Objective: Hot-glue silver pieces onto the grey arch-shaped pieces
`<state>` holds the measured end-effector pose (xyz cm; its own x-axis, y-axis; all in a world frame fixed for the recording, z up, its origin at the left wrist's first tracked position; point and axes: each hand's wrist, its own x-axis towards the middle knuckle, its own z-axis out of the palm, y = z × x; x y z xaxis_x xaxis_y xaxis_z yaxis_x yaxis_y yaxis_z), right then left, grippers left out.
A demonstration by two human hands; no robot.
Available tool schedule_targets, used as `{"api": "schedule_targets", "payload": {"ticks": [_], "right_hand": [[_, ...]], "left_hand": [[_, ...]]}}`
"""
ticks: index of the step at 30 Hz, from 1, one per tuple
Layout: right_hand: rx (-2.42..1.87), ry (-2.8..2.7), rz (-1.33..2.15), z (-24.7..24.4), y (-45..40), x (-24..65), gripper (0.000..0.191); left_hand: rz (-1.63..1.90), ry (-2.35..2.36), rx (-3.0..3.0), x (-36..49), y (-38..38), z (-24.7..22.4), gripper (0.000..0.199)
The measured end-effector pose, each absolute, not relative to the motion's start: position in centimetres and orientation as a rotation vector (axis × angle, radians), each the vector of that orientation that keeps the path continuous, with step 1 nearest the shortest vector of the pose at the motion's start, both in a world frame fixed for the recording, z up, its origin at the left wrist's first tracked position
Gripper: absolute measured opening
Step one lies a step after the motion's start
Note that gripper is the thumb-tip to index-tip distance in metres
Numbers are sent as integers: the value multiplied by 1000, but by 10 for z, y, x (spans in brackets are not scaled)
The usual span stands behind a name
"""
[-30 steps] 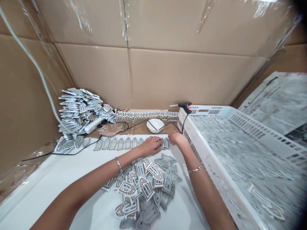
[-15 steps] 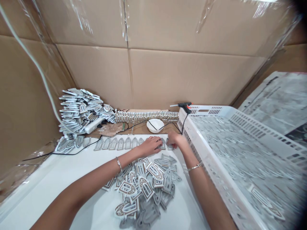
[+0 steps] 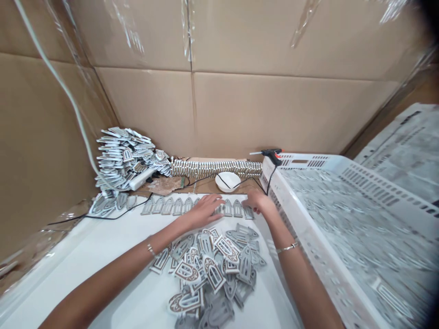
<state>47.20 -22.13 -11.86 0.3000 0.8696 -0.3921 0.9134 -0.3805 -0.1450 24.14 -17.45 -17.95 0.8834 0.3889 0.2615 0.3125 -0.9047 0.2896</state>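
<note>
A row of grey arched window-shaped pieces point(image 3: 167, 206) lies side by side along the far edge of the white work surface point(image 3: 113, 246). My left hand point(image 3: 206, 210) lies over the middle of this row, palm down with its fingers apart, hiding some pieces. At the row's right end, my right hand point(image 3: 259, 202) has bent fingers on the last arched piece point(image 3: 248, 211), which sits slightly tilted. Nearer to me is a loose heap of similar pieces point(image 3: 212, 272); some show white faces with brown scrollwork, others plain grey backs.
A white plastic crate point(image 3: 310, 228) holding many pieces stands at right, with a glue gun point(image 3: 272, 155) on its corner. Behind the row are a white bowl point(image 3: 227, 182), black cable, a packed line of upright pieces point(image 3: 216, 168) and a tall stack point(image 3: 125, 157). Cardboard walls point(image 3: 240, 114) enclose the area.
My left hand has slid left along the row and spread its fingers, uncovering pieces near the right end. My right hand stays at the end piece. The view has shifted slightly.
</note>
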Motion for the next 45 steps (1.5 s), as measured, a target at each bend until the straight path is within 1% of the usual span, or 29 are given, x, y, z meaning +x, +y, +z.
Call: {"api": "schedule_targets", "payload": {"ticks": [3,7,10,13,19,22,30,37,40,45], "right_hand": [[2455,1734,-571,-115,-221,470,41],[2412,1718,-548,-117,-220,460,42],[2365,1681,-545,-119,-221,452,39],[2345,1656,-526,-121,-221,445,42],[2382,1607,-418,-127,-222,438,48],[2391,1603,-389,-131,-223,437,51],[2402,1615,-357,-136,-224,436,49],[2402,1628,-367,-136,-224,437,51],[2399,1636,-393,-135,-224,439,47],[2386,1648,-464,-135,-225,448,33]], "left_hand": [[560,772,2758,181,-167,-177,43],[668,1138,2716,95,-153,-189,48],[596,1330,2692,46,-148,-204,53],[582,1364,2640,20,-148,-216,53],[643,1232,2574,10,-138,-228,43],[659,1190,2553,10,-132,-227,43],[653,1257,2555,19,-136,-222,51],[690,1283,2547,27,-135,-218,43],[704,1262,2552,25,-132,-217,41],[722,1217,2556,20,-125,-222,38]]}}
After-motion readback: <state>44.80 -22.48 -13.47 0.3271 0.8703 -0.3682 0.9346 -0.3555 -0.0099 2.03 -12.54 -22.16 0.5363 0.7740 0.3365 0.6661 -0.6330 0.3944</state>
